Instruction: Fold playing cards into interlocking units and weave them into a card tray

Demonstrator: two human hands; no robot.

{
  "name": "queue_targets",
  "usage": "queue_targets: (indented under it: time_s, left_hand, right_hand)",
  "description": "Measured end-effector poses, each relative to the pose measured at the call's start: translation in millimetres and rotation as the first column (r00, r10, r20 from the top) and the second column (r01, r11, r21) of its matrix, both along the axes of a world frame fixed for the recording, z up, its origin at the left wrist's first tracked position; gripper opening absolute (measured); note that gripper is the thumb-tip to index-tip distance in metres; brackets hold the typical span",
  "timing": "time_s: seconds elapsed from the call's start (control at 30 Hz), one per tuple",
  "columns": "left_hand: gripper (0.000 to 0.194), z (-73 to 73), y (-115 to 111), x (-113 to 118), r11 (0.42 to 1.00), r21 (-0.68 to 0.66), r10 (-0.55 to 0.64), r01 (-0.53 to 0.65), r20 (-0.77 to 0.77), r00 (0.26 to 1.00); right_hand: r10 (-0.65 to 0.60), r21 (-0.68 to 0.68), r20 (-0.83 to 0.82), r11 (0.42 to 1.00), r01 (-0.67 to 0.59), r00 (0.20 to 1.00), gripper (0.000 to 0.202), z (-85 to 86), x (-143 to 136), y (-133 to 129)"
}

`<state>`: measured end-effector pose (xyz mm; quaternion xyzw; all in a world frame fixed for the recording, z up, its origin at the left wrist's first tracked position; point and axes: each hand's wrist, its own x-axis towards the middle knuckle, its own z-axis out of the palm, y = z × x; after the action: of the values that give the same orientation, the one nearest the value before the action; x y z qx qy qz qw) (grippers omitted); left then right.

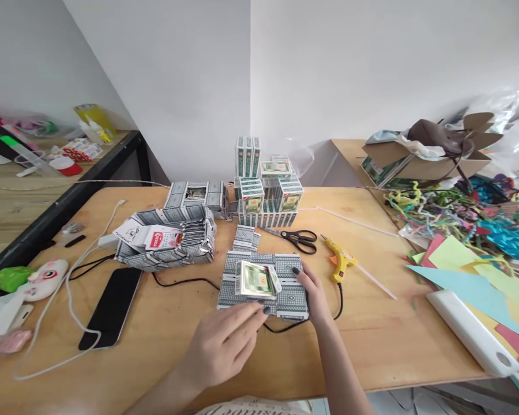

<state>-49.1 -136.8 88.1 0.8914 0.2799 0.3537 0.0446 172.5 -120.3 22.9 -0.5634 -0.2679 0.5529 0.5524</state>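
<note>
A flat panel of grey-patterned playing cards (292,288) lies on the table in front of me. My right hand (316,294) grips its right edge, thumb on top, the other fingers mostly hidden. On the panel rests a green and white card box (256,279) with its right end flap open. My left hand (231,340) is at the panel's front edge, just below the box, its fingers pinched together; what they hold, if anything, I cannot make out. Loose cards (244,237) lie just behind the panel.
Beyond are black scissors (300,237), a yellow glue gun (341,259) with its cord, and stacked card boxes (268,199). A basket made of folded cards (166,239) and a phone (111,308) are left. Coloured paper (462,282) and a white power strip (473,331) lie right.
</note>
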Motion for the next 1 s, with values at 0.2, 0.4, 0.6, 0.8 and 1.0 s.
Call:
queue_targets:
  time_s: [0.2, 0.4, 0.6, 0.8, 1.0]
  left_hand:
    - [0.039, 12.6, 28.2, 6.5, 0.952, -0.236, 0.209, -0.196, 0.033, 0.977]
    - [0.037, 0.1, 44.6, 19.9, 0.844, -0.521, 0.068, -0.127, -0.132, 0.989]
    - [0.035, -3.9, 46.6, 6.3, 0.864, -0.499, 0.063, -0.061, -0.013, 0.998]
    - [0.035, -2.3, 43.3, 5.8, 0.900, -0.434, 0.068, -0.046, 0.034, 0.997]
    - [0.030, -1.3, 42.6, 3.9, 0.934, -0.356, 0.040, -0.009, 0.079, 0.996]
  right_hand:
    - [0.031, 0.042, 0.196, 0.998, -0.040, 0.980, 0.060, 1.1, -0.9, 5.3]
    - [0.120, 0.007, 0.479, 0.990, -0.140, 0.869, 0.068, 13.8, -6.0, 8.5]
    - [0.224, -0.155, 0.609, 0.974, -0.164, 0.761, 0.073, 24.6, -9.9, 15.2]
    - [0.209, -0.151, 0.688, 0.978, -0.145, 0.695, 0.072, 28.3, -25.6, 21.8]
    - [0.250, -0.198, 0.735, 0.968, -0.153, 0.630, 0.068, 27.0, -28.1, 22.6]
